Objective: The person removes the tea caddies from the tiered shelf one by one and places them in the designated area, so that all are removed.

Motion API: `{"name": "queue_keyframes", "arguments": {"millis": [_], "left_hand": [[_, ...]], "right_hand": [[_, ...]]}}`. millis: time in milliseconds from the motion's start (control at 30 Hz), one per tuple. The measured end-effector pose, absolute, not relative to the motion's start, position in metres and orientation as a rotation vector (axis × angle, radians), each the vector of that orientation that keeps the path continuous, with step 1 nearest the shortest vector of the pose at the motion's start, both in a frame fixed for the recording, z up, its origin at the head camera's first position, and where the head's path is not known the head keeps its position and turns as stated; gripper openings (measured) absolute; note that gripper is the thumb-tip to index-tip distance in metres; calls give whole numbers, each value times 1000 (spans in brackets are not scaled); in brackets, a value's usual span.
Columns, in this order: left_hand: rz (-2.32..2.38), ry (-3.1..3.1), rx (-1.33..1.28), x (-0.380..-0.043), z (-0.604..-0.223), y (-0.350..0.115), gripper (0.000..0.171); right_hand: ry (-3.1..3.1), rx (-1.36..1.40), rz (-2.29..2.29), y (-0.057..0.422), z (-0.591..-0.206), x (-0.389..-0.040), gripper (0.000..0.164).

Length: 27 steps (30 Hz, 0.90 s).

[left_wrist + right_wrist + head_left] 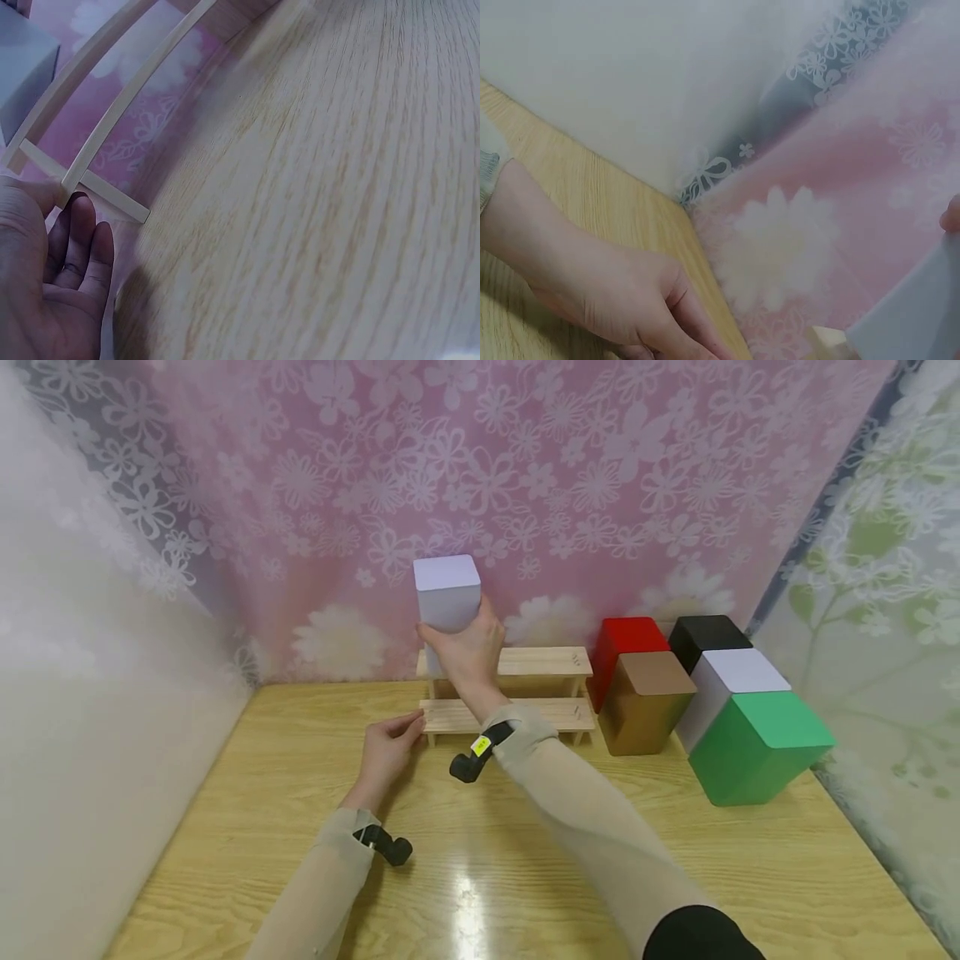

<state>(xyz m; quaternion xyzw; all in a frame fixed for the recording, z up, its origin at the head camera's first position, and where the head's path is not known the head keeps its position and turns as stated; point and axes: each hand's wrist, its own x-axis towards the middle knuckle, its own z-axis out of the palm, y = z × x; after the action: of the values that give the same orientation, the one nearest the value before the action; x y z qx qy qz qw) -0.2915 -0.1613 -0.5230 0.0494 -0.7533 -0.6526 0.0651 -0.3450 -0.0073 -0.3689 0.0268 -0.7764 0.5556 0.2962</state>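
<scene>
A wooden two-tier stand (536,710) is set against the back curtain. My right hand (471,647) grips a tall white box (447,589) from its near side, thumb on the left face and fingers on the right. The box is upright, its lower end right at the left part of the upper board (543,661). In the left wrist view, my left hand (64,262) pinches the left end of the lower board (112,112), thumb above and fingertips beneath. The right wrist view catches only a fingertip (951,217) of my right hand by the box.
Right of the stand, several boxes stand close together: red (626,639), brown (648,710), black (708,635), another white one (738,672) and green (757,760). The pink flowered curtain (337,527) rises behind the wood-grain table (300,752). A pale wall covering (97,652) borders the left side.
</scene>
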Motion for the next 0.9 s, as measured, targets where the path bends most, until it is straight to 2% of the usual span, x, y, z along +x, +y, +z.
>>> {"name": "queue_keyframes", "arguments": {"millis": [267,533,800,900], "left_hand": [[-1979,-2294,196,-290,-523,-163,28],[-2010,-2274,188,-292,-524,-164,29],[-2017,-2280,185,-290,-521,-161,30],[-2022,-2285,180,-290,-521,-159,31]], "right_hand": [[-2038,151,1516,14,-346,-326,83],[-2040,201,1505,55,-329,-307,83],[-1985,197,1418,106,-314,-291,67],[-1989,190,1414,125,-310,-283,67]]}}
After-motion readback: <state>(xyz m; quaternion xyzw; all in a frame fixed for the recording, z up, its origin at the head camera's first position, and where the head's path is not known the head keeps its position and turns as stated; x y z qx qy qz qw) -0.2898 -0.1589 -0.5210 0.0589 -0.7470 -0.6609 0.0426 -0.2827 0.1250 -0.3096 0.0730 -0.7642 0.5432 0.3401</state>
